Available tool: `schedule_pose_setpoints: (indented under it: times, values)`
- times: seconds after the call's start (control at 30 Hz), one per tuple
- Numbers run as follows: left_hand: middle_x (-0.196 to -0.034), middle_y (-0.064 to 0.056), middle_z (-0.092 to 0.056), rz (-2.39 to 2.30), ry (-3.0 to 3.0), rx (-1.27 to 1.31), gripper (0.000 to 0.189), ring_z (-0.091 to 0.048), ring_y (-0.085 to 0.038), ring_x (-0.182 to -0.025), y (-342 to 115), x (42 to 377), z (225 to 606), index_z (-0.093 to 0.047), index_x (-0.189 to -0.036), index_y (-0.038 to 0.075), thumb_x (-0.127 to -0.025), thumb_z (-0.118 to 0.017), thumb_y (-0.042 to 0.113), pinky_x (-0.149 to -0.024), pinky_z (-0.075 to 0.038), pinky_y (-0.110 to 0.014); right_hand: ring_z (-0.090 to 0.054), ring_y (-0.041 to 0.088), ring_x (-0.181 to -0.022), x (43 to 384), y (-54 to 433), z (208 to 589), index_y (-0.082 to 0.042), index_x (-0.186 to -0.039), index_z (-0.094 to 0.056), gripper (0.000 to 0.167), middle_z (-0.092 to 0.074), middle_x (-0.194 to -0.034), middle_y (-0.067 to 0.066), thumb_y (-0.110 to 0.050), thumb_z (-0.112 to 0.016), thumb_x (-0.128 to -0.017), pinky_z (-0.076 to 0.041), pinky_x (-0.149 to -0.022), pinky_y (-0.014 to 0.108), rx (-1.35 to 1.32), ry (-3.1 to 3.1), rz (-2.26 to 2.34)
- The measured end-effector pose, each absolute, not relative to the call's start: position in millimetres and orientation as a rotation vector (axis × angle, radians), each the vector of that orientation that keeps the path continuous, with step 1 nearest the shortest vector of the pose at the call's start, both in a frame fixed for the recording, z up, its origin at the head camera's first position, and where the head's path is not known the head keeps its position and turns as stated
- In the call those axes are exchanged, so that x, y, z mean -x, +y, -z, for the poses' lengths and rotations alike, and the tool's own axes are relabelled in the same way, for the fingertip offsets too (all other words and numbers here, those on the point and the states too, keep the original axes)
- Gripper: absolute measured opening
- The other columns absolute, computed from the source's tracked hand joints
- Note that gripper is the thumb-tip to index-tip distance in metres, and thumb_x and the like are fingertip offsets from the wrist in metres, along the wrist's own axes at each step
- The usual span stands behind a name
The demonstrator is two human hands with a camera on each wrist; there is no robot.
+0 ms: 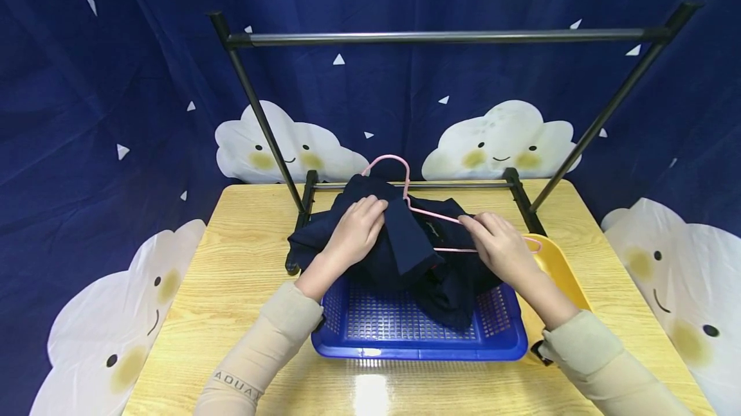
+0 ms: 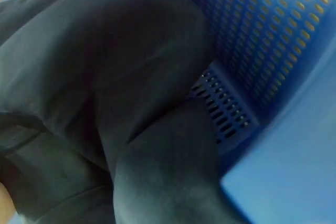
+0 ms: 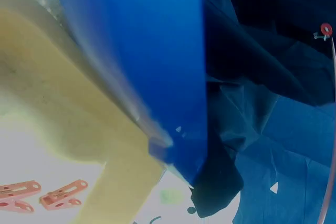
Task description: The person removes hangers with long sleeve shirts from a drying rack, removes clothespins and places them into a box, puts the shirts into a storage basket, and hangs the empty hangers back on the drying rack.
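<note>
One dark garment (image 1: pixel 370 268) lies bunched over the blue basket (image 1: pixel 419 353), being fitted, it seems, with the pink hanger (image 1: pixel 435 215), and the next move probably calls for keeping it steady, while the left hand (image 1: pixel 357 226) grips the garment with bent fingers and the right hand (image 1: pixel 502 245) pinches the hanger closely.

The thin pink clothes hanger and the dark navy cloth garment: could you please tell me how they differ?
The thin pink clothes hanger is a slim frame, while the dark navy cloth garment is much broader. The hanger has a curved hook; the garment lies in loose folds. The right hand pinches the hanger; the left hand holds the garment. Both are in hand.
</note>
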State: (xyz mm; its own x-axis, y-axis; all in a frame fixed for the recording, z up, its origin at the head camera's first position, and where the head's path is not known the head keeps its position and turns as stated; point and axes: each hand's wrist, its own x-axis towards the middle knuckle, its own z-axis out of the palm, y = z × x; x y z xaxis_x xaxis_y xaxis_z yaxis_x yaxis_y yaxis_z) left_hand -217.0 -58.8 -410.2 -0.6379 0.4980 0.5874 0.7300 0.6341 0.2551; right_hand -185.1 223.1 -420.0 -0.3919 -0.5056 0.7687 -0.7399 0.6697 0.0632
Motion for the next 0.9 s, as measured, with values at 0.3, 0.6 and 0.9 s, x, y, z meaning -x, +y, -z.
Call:
schedule_pose_setpoints:
  times: [0.3, 0.6, 0.9]
  values:
    - [-0.086, -0.005, -0.053, 0.6, -2.197, 0.958, 0.015, -0.048, -0.02, -0.077, -62.5, 220.8, 411.7, -0.057, -0.098, 0.005, -0.095, -0.045, 0.014, -0.067, -0.039, -0.031, -0.052, 0.031, -0.065, 181.5, 230.8, 414.3, 0.001, -0.107, -0.061, 0.029, -0.054, -0.08, 0.014, -0.014, -0.038, -0.097, -0.044, -0.056, 0.04, -0.92, -2.017, -0.37]
    - [-0.083, -0.006, -0.051, 0.605, -2.148, 0.913, 0.041, -0.048, -0.023, -0.073, -70.4, 224.0, 410.1, -0.054, -0.093, 0.005, -0.101, -0.023, 0.029, -0.064, -0.038, -0.033, -0.052, 0.031, -0.064, 180.0, 240.7, 412.7, 0.0, -0.104, -0.062, 0.027, -0.055, -0.079, 0.015, -0.013, -0.041, -0.096, -0.043, -0.055, 0.041, -0.854, -1.953, -0.344]
    - [-0.081, -0.008, -0.05, 0.62, -2.122, 0.838, 0.038, -0.048, -0.025, -0.072, -82.8, 229.8, 413.5, -0.053, -0.091, 0.004, -0.101, -0.025, 0.028, -0.063, -0.038, -0.035, -0.051, 0.031, -0.062, 180.1, 251.4, 410.6, 0.0, -0.103, -0.062, 0.026, -0.055, -0.079, 0.017, -0.015, -0.042, -0.096, -0.042, -0.056, 0.041, -0.809, -1.905, -0.401]
